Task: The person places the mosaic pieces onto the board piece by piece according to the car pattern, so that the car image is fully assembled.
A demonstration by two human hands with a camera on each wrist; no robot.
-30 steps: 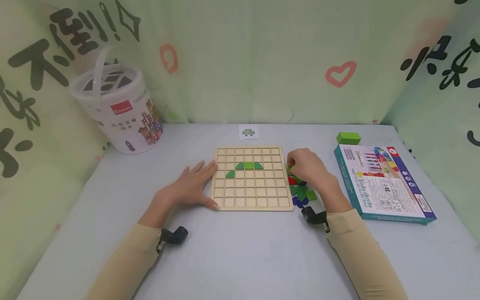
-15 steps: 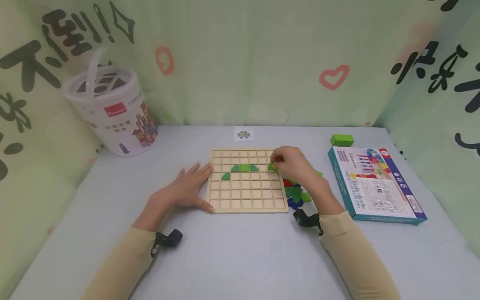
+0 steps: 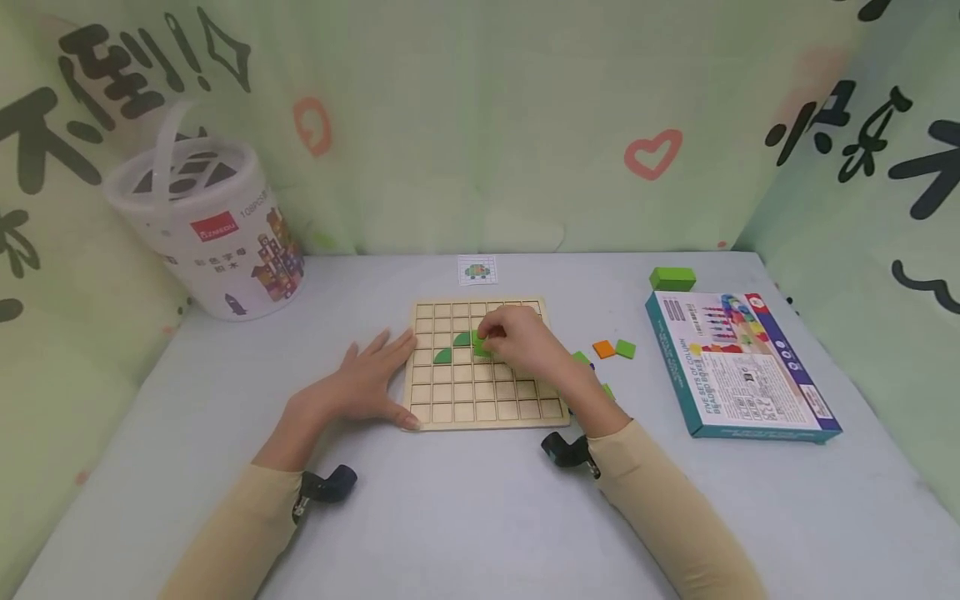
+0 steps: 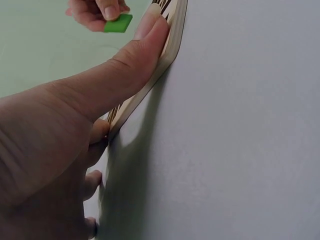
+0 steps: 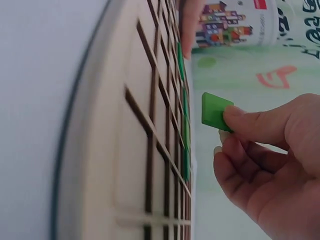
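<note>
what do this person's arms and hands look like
The left sleeve and right sleeve are long, tan and plain. The left wrist device and right wrist device are black and bent. The left hand and right hand wear no gloves.

A white worktop (image 3: 465, 517) runs back to a pale green backdrop (image 3: 420, 125) — printed with bold dark lettering (image 3: 32, 162) and a red heart (image 3: 651, 174). At the far left stands a white bucket (image 3: 202, 246), its handle up, with a red label and a picture of colourful buildings on its side. On the right lies a flat, printed box (image 3: 742, 358) with teal edges — a bright green block (image 3: 672, 279) sits just behind it.
</note>
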